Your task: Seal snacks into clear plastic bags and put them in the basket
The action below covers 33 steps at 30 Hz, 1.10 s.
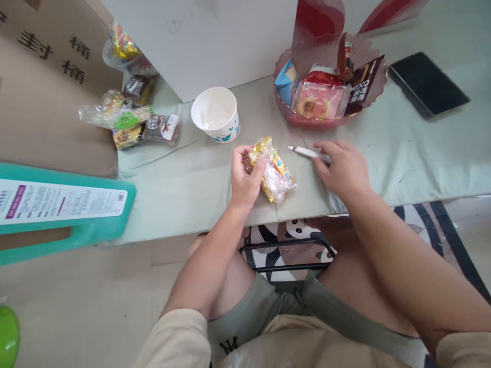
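My left hand (247,176) pinches a crinkled snack packet (273,176) in clear and yellow plastic, with my thumb on top. The packet is just above or on the cloth-covered table. Beside it on the right, my right hand (343,166) grips a slim white utility knife (305,152) between thumb and fingers. Its tip points left, toward the packet but apart from it. A white paper cup (220,115) with a blue pattern stands beyond my left hand. Past my right hand sits a pink clear bowl (326,122) of wrapped snacks.
Several wrapped snacks (132,122) lie at the left by a cardboard box (57,117). A teal handled container (126,204) is at the table's left edge. A black phone (429,84) lies at the right. A white panel (226,41) stands behind the cup.
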Motion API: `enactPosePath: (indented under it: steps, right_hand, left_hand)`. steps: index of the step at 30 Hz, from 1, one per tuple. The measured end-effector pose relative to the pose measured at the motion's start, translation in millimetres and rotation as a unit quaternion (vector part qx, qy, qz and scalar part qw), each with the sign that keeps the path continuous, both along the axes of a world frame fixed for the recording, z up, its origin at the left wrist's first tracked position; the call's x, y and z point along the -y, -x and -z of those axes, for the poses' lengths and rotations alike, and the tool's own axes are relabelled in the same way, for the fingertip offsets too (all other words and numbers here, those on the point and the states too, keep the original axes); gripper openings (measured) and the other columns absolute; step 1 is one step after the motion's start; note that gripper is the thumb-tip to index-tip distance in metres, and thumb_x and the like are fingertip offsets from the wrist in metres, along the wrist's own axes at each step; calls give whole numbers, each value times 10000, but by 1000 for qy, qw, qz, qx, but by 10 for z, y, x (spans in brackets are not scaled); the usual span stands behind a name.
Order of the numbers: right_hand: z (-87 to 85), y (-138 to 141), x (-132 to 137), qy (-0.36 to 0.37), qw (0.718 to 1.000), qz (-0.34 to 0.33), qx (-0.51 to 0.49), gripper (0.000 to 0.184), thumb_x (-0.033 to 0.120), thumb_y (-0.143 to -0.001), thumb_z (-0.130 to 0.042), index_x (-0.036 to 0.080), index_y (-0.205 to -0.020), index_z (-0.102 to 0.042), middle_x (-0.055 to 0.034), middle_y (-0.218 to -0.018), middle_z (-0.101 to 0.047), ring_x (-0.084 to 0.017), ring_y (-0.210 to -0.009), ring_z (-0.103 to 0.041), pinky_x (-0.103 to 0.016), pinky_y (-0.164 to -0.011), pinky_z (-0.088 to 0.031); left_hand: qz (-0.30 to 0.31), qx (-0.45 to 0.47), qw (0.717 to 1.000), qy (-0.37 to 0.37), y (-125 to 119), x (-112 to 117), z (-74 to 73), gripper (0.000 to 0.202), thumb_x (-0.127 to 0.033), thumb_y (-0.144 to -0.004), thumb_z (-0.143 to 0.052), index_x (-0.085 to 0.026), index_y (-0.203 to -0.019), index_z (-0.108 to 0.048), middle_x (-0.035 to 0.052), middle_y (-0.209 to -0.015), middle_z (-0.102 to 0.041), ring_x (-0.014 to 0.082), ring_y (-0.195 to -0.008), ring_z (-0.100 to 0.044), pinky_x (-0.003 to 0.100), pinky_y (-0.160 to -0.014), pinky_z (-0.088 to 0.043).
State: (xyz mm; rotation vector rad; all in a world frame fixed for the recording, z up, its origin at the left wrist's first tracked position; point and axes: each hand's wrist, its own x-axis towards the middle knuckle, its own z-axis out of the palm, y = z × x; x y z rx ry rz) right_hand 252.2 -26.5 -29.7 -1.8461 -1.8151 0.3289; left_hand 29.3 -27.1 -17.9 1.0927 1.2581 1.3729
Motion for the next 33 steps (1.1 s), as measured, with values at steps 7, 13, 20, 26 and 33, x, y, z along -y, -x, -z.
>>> enactPosePath:
  steps: [7,13,20,26,33]
  right_hand:
    - [-138,149,118,-98,982,-142,-78,291,354,-916,-582,244,-1167,-679,-133,-1112,-716,-323,-1067,-653,-506,-963,-488]
    - [-172,551,339,-45,950,-297,-87,412,206,-879,-539,247,-1270,-659,-72,-989,-737,-271,-1002,-671,-458,-909,-466]
    - [-256,242,205,-63,967,-201,-143,146,153,-799,-576,259,-745,-661,-53,-849,-643,-231,-814,-623,-432,-775,-513]
    - [-226,168,204,-93,968,-180,-146,305,173,-776,-591,259,-1056,-678,-83,-1027,-695,-280,-982,-652,-478,-888,-532]
    - [-178,392,189,-61,953,-265,-136,250,207,-839,-568,252,-1029,-724,-57,-932,-741,-248,-913,-690,-449,-886,-539]
  left_hand:
    - [53,-190,980,-9,415,-90,-26,446,-262,-719,-807,-249,-1110,-593,50,-1186,-652,209,-1115,-616,329,-972,-496]
    - [18,-217,976,15,516,-51,-38,234,-187,-793,-711,-244,-1006,-634,-10,-844,-632,137,-751,-595,253,-691,-479]
    - [-55,-195,978,52,743,-61,-94,287,-42,-713,-646,-240,-921,-635,-31,-786,-593,102,-586,-480,239,-586,-409]
    - [-66,-264,961,57,930,65,-88,438,-94,-729,-715,-251,-1131,-646,23,-1029,-618,105,-674,-540,262,-666,-467]
    - [132,-480,843,-205,737,317,-249,218,-217,-761,-740,-251,-977,-727,65,-1209,-721,272,-1181,-647,451,-1090,-468]
